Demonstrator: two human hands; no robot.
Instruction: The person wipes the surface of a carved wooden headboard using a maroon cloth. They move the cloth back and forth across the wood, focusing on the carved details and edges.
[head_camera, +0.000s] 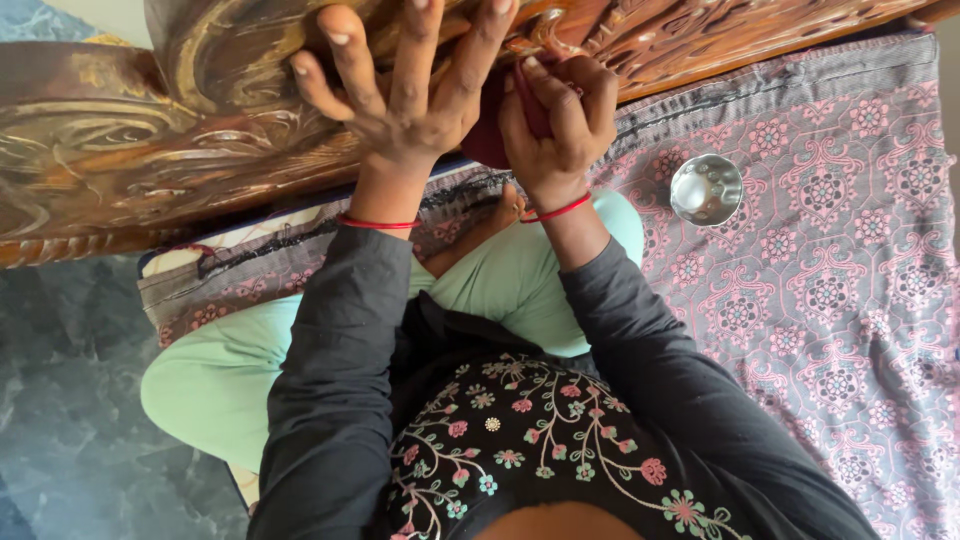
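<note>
A large carved wooden panel (150, 110), glossy brown with gold swirls, stretches across the top of the view. My left hand (405, 85) lies flat against it with the fingers spread. My right hand (558, 120) is closed around a dark red cloth (490, 130) and presses it to the carving's lower edge. Both wrists wear a thin red thread. I sit cross-legged in mint-green trousers, a black sleeve on each arm.
A small shiny steel bowl (706, 188) stands on the patterned pink-and-grey quilt (830, 290) to my right. Dark marbled floor (70, 400) lies at the left. The panel rests low, just beyond my knees.
</note>
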